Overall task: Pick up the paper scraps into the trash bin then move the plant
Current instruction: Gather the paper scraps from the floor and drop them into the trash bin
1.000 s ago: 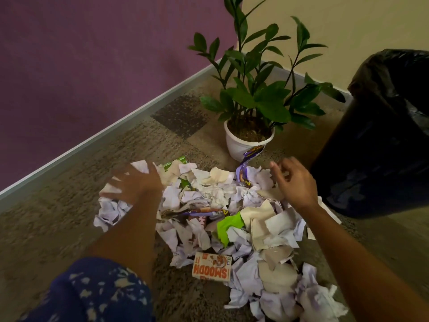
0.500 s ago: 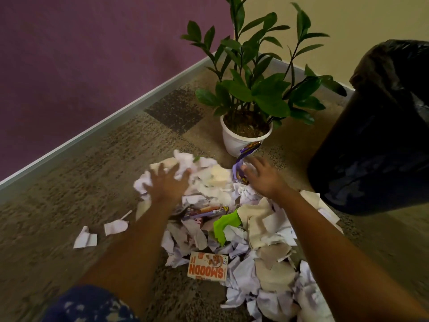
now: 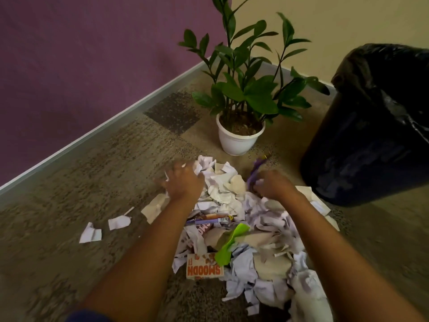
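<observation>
Both hands press into the far edge of the paper scraps (image 3: 241, 231): left hand (image 3: 183, 182) spread wide, right hand (image 3: 271, 184) curled around a purple wrapper (image 3: 254, 173).

Pile: a heap of crumpled white and tan paper scraps (image 3: 234, 189) is lying on the mottled brown carpet (image 3: 69, 187), near centre.
Plant: a leafy green plant in a white plastic pot (image 3: 236, 141) is standing just beyond the pile.
Bin: a dark round trash bin lined with a black bag (image 3: 371, 140) is standing at far right.
Strays: two loose white scraps (image 3: 90, 233) are lying left of the pile.
Hands: the left hand (image 3: 183, 182) and right hand (image 3: 271, 184) are resting on the pile's far end.
</observation>
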